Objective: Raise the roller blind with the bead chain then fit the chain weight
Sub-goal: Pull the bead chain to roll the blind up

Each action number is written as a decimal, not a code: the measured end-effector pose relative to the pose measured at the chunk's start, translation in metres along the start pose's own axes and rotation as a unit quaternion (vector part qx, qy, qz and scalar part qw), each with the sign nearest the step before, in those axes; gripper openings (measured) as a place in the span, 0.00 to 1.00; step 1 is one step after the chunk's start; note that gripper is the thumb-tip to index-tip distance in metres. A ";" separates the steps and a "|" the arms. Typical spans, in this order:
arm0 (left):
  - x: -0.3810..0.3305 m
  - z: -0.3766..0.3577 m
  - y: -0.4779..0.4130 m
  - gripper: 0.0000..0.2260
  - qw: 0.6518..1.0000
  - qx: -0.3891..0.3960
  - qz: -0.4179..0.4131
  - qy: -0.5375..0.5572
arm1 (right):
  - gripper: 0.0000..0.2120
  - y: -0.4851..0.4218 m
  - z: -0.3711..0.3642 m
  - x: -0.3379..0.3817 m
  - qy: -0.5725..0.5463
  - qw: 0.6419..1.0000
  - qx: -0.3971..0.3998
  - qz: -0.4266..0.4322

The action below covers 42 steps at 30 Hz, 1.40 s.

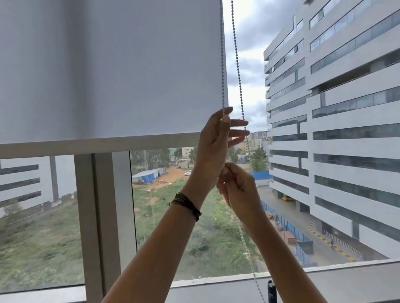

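Note:
A white roller blind (96,63) covers the upper left of the window, its bottom bar (86,146) about mid-height. A silver bead chain (236,52) hangs in two strands beside the blind's right edge. My left hand (217,140), with a dark cord bracelet on the wrist, pinches the left strand between thumb and forefinger at the blind's lower corner, other fingers spread. My right hand (239,186) sits just below, fingers closed on the same strand, which trails down to the sill. A small black chain weight (272,293) stands upright on the sill.
The grey window sill (217,298) runs along the bottom. A thick vertical window frame post (103,218) stands left of my arms. Behind the glass are a large white office building on the right and grassy ground below.

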<state>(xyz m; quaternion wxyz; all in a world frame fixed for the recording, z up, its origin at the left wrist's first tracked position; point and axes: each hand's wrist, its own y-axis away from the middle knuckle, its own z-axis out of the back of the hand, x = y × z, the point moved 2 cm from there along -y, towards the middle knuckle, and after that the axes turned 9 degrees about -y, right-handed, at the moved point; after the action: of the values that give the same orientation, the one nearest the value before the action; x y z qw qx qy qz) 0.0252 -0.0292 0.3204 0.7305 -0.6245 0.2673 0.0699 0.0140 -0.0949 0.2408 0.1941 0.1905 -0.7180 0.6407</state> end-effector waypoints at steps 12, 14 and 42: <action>-0.011 0.011 -0.009 0.12 1.000 -0.018 -0.006 -0.003 | 0.14 0.007 -0.003 0.009 0.019 0.999 0.033 -0.009; -0.007 0.009 -0.004 0.12 1.000 -0.019 -0.004 0.006 | 0.14 0.010 -0.001 0.006 0.029 0.999 0.040 -0.012; 0.130 0.009 0.128 0.11 0.989 0.013 0.093 -0.115 | 0.15 0.104 0.046 -0.124 0.166 0.954 0.131 -0.213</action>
<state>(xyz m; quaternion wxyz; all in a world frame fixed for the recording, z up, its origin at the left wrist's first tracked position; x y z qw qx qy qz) 0.0826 -0.0236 0.1471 0.7550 -0.5748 0.2398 0.2054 0.0641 -0.1260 0.0834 0.4160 0.2539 -0.5281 0.6954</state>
